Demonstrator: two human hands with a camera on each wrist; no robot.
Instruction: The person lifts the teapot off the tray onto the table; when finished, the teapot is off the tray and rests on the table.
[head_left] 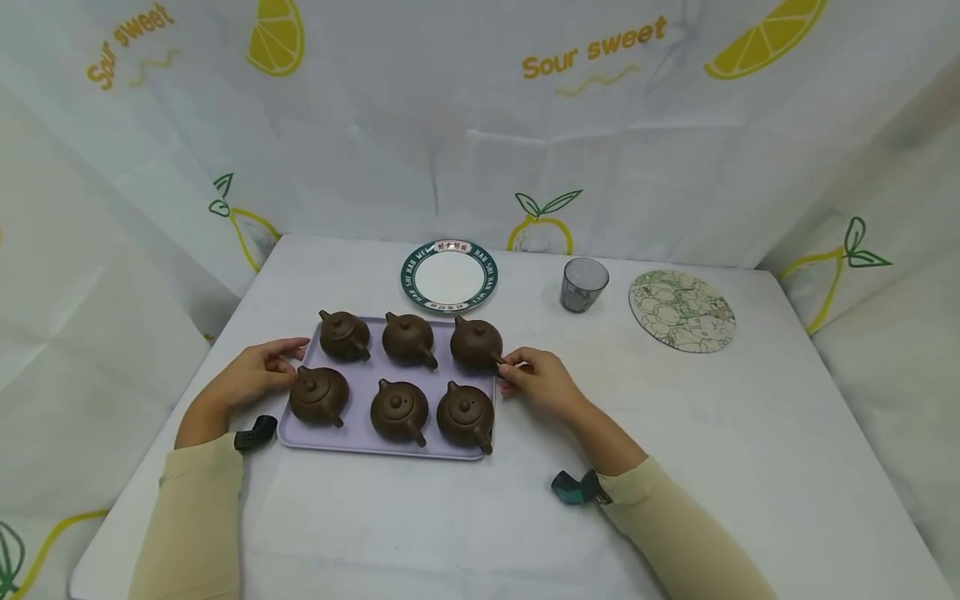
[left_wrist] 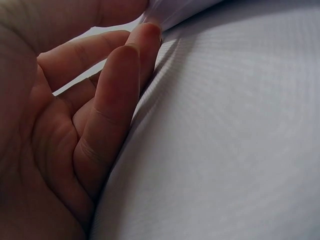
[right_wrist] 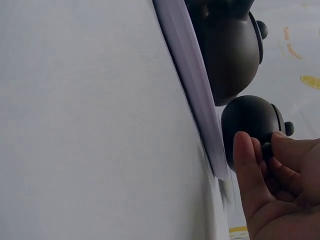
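Several dark brown clay teapots stand in two rows of three on a lilac tray (head_left: 352, 446). My right hand (head_left: 543, 383) pinches the handle of the back right teapot (head_left: 476, 342) between thumb and fingers; the right wrist view shows this teapot (right_wrist: 250, 120) beside the tray's edge. At the tray's left edge, my left hand (head_left: 258, 371) lies with its fingers loosely bent, close to the front left teapot (head_left: 320, 396). In the left wrist view, its fingertips (left_wrist: 150, 35) are at the tray's rim (left_wrist: 185, 12); whether they press on it is unclear.
Behind the tray lies a round plate (head_left: 450, 279) with a green patterned rim. A grey see-through cup (head_left: 583, 285) stands at the back, left of a round patterned mat (head_left: 682, 310). White printed curtains (head_left: 420, 117) border the white table (head_left: 705, 467).
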